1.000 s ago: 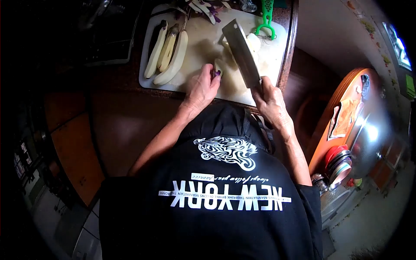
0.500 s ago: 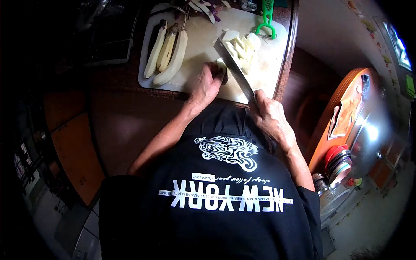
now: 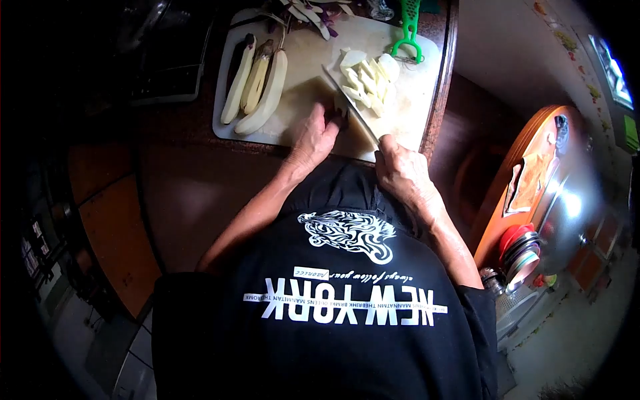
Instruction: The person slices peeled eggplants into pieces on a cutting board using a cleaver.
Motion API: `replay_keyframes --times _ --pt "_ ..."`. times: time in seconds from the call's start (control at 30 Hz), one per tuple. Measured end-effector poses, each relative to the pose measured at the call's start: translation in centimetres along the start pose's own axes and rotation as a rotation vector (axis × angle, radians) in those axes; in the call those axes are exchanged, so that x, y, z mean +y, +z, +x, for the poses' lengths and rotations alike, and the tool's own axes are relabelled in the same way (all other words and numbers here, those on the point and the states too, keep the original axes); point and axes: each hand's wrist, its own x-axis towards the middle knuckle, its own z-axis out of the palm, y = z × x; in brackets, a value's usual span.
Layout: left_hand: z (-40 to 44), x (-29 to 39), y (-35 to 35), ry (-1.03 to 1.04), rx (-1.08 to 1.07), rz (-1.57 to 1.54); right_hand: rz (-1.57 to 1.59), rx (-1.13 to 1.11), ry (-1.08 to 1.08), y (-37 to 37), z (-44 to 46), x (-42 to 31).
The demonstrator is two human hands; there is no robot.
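My right hand is closed round the handle of a kitchen knife, its blade slanting up and left over the cutting board. My left hand grips the dark stem end of a peeled eggplant just left of the blade; the fingers and shadow hide most of that piece. Right of the blade lies a heap of pale cut eggplant pieces. Three whole peeled eggplants rest side by side on the board's left part.
A green peeler lies at the board's upper right corner. Purple and white peels are strewn along the far edge. To the right are an orange wooden surface with a cloth and stacked bowls.
The knife has shifted slightly left and its blade has turned more edge-on. My right hand has moved a little left with it. My left hand stays nearly in place.
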Motion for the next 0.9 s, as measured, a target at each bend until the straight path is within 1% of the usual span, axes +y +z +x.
replay_keyframes --times 0.03,0.07,0.1,0.13,0.2,0.33,0.4,0.47,0.57,0.6,0.67,0.7,0.77,0.8,0.87,0.9 --pt "-0.1 0.2 0.0 0.038 0.029 0.033 0.0 -0.003 -0.004 -0.4 -0.1 -0.4" --pt "-0.2 0.4 0.1 0.076 0.055 0.066 -0.026 -0.056 0.056 -1.2 -0.2 -1.0" --pt "-0.3 1.1 -0.1 0.074 0.054 0.065 -0.052 -0.108 0.119 -1.7 -0.2 -1.4" --pt "-0.5 2.0 -0.4 0.054 0.036 0.026 -0.052 -0.109 0.123 -2.0 -0.2 -1.5" --pt "-0.5 2.4 -0.5 0.034 0.013 -0.014 -0.034 -0.098 0.093 -2.4 -0.4 -1.6" --pt "-0.2 1.2 -0.2 0.023 0.008 0.041 -0.022 -0.057 0.046 -1.5 -0.2 -0.7" --pt "0.0 0.7 0.0 0.007 0.019 0.061 -0.092 -0.07 -0.027 -0.2 0.1 -0.1" --pt "0.2 0.3 -0.1 -0.074 -0.025 0.18 -0.107 -0.038 -0.071 0.7 0.8 0.1" --pt "0.5 -1.2 0.2 -0.037 -0.016 0.155 -0.182 -0.033 -0.109 1.1 1.5 0.1" --pt "0.3 -0.2 0.0 -0.035 -0.017 0.153 -0.184 -0.032 -0.108 0.8 1.4 0.3" --pt "-0.1 2.4 -0.7 -0.144 -0.024 0.109 -0.137 -0.004 -0.083 0.3 1.2 0.7" --pt "-0.2 2.1 -0.6 -0.147 -0.019 0.108 -0.086 -0.021 -0.009 -0.7 1.0 0.1" --pt "-0.3 1.6 -0.4 -0.047 0.013 0.037 -0.043 -0.092 0.074 -1.9 0.5 -0.4" --pt "-0.4 1.7 -0.4 -0.048 0.011 0.036 -0.022 -0.143 0.124 -2.5 0.2 -0.8" --pt "-0.5 2.3 -0.5 0.014 0.027 -0.032 0.004 -0.163 0.132 -3.2 -0.4 -1.2" --pt "-0.5 2.2 -0.4 0.009 0.04 -0.037 0.032 -0.185 0.136 -3.3 -0.6 -1.3"
